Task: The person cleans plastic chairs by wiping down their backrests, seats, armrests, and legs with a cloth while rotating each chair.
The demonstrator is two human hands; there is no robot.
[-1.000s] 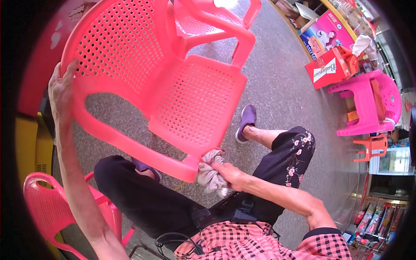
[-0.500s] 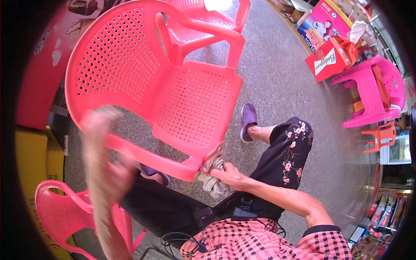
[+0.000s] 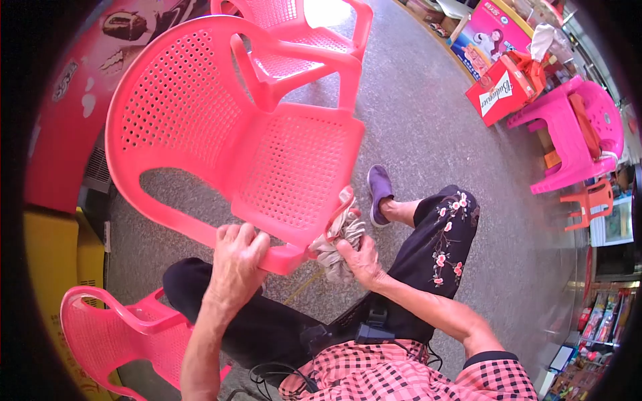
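To the left of the perforated pink armchair [image 3: 294, 167], a smaller-looking pink armchair [image 3: 120, 327] is seen close to the person's left knee; it could be knocked if the perforated pink armchair were swung that way. The near armrest [image 3: 180, 225] is clamped by the left hand [image 3: 239, 260], with its fingers curled over the front end. Were that hold slackened under a push, the whole seat could be twisted or tipped. Beyond the perforated pink armchair, a third pink chair [image 3: 284, 20] could be bumped by a backward shove. At the perforated pink armchair's front corner, a crumpled grey cloth [image 3: 338, 257] is gripped by the right hand [image 3: 363, 262]. Because it is loosely bunched, it could be slipped or snagged on the edge, leaving fingers scraped. To the right, a purple shoe [image 3: 379, 190] could be struck if the legs, hidden here, were shifted.
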